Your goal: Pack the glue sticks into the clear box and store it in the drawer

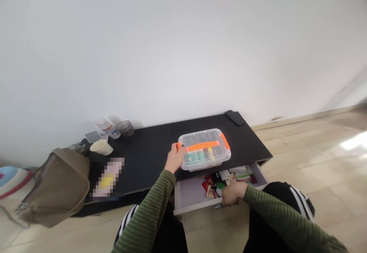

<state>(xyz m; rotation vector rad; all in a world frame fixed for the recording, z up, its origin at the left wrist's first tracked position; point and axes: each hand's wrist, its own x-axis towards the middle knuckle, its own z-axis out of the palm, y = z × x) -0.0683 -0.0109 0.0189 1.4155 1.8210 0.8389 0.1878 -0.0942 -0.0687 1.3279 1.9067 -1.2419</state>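
Note:
A clear plastic storage box (205,164) with an orange carry handle (202,146) and orange end clips stands on the black cabinet top; small green and yellow-labelled items show through its closed lid. My left hand (173,159) grips the box's left end, its fingers at the clip. Below the box, a drawer (189,194) is pulled out. Curled over the drawer's front edge is my right hand (233,194), beside the metal drawer handle (218,206); its fingertips are partly hidden. Red packets (208,186) and other small items lie inside the drawer.
Along the left of the cabinet top (155,142) stand a paper cup (101,147), a white bottle (108,127) and a dark glass jar (125,128). A brown bag (59,184) sits at the left end. A black keypad (235,117) lies at the back right, near the wall.

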